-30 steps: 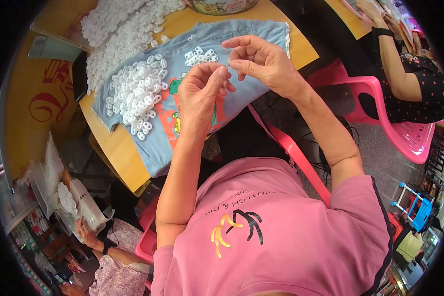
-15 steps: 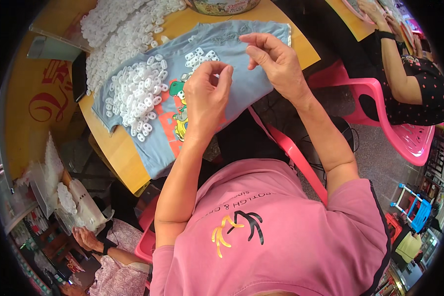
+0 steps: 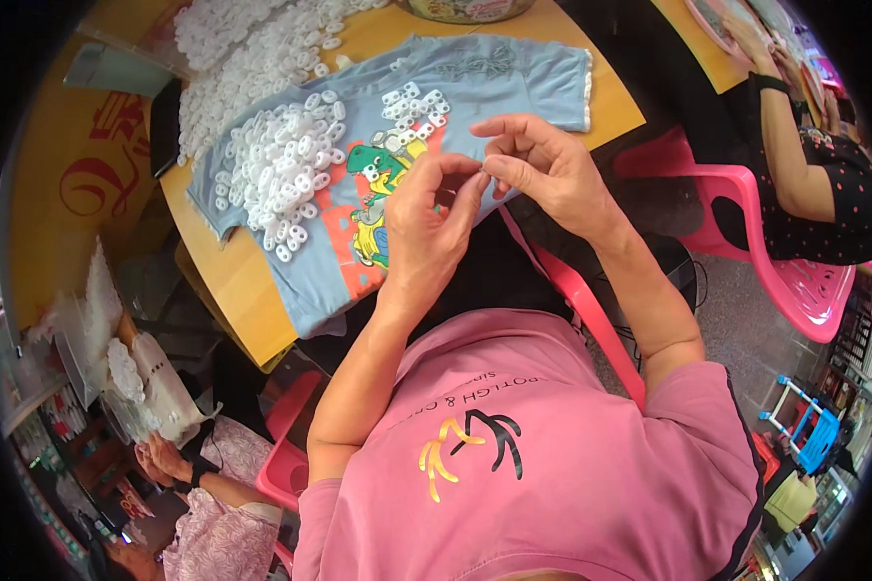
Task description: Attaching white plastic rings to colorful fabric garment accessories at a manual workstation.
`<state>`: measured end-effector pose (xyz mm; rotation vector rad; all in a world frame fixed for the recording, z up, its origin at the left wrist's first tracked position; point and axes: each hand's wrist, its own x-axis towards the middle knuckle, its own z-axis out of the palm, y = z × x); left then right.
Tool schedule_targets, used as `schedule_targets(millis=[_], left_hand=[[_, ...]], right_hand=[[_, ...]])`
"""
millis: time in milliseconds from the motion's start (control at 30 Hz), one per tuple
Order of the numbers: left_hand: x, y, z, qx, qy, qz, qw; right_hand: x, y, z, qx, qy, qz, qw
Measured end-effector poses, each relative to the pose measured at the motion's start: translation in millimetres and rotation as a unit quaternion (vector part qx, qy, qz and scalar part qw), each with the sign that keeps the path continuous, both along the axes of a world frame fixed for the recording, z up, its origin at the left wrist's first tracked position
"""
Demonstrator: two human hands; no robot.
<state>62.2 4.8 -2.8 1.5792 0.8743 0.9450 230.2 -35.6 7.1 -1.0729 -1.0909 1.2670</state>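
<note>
"White plastic pieces (image 3: 283,174), where?"
"Heaped on the blue shirt (image 3: 305,290), a smaller cluster (image 3: 415,107) to their right."
"Then the left hand (image 3: 428,225)?"
"Thumb and forefinger tips close together; too small to tell if they pinch anything."
"And the right hand (image 3: 557,182)?"
"Thumb at the left's fingertips, forefinger spread above; its hold I can't tell."

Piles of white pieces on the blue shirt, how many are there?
2: a large pile on the left of the blue shirt, and a small cluster beyond the left hand. More may be hidden.
</note>
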Motion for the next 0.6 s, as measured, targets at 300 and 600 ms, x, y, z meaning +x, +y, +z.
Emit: schedule_targets(millis=[300, 600], left_hand=[[-26.5, -13.9, 13.9, -0.213, -0.131, 0.007, 0.968], [-50.0, -15.8, 19.4, -0.335, -0.188, -0.044, 0.922]], right_hand=[[-21.2, -8.5, 2.0, -0.024, 0.041, 0.051, 0.998], [-34.9, -10.2, 1.5, 0.088, -0.026, 0.04, 0.995]])
